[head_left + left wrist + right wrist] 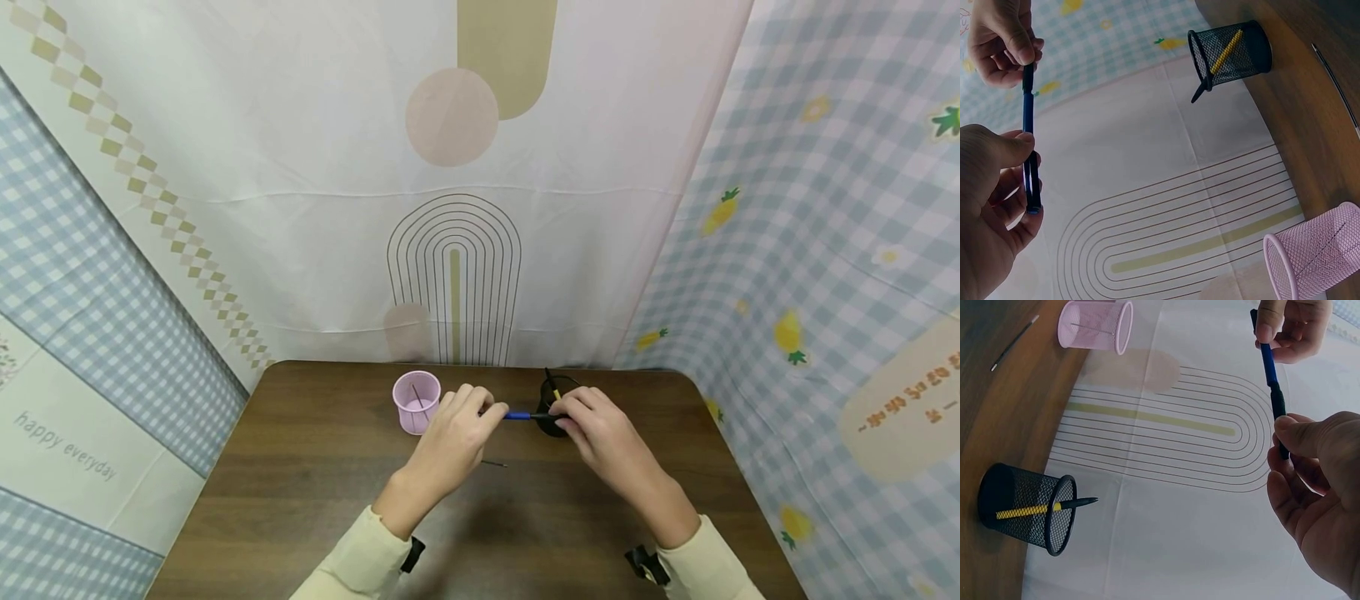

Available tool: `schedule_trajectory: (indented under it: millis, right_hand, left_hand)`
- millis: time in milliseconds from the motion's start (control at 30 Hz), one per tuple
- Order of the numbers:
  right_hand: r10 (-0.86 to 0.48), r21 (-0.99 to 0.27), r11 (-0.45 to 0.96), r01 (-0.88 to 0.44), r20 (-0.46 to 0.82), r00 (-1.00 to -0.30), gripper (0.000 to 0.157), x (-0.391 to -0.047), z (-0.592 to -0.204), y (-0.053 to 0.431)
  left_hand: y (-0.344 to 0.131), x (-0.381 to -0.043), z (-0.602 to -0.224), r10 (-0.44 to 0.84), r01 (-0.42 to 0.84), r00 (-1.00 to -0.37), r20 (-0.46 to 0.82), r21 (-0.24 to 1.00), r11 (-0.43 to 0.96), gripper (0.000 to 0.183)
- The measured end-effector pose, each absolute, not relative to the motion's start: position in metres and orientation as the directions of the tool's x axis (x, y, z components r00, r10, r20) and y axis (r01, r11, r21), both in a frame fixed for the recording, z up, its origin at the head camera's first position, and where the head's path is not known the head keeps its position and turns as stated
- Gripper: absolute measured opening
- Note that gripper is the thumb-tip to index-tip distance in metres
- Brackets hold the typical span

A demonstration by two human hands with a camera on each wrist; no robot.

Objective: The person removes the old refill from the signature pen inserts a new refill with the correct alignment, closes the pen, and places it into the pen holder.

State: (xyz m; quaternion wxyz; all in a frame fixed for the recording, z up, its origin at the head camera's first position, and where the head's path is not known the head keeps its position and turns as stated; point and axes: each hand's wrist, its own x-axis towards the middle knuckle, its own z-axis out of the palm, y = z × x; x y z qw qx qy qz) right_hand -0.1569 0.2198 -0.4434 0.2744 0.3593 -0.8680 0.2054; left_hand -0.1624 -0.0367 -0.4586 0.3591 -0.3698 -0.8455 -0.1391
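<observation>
A blue pen with a black front section point(1028, 115) is held between both hands above the table. My left hand point(456, 429) grips its blue clip end between thumb and fingers. On the other side, my right hand point(606, 433) pinches the black end with thumb and fingertips; its very tip is partly hidden by the fingers. Behind the right hand stands a black mesh pen cup point(1027, 506) holding a yellow and black pen point(1041, 509). Just beyond the left hand is a pink mesh pen cup point(417, 402) with a thin dark stick point(420, 398) inside.
A thin pen refill point(1015, 342) lies on the brown wooden table point(300, 467), in front of the cups. Patterned cloth point(337, 250) hangs behind the table's back edge, and checked cloth point(787, 208) hangs at the right.
</observation>
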Motion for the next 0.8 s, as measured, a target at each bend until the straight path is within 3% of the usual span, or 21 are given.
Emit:
schedule_trajectory:
  millis: [800]
  right_hand:
    - [-0.45, -0.282, 0.618, -0.734, 0.638, -0.624, 0.025, -0.1589, -0.453, 0.2231]
  left_hand:
    - [-0.0422, -0.1655, -0.456, 0.534, 0.74, -0.469, 0.704, -0.017, 0.672, 0.023]
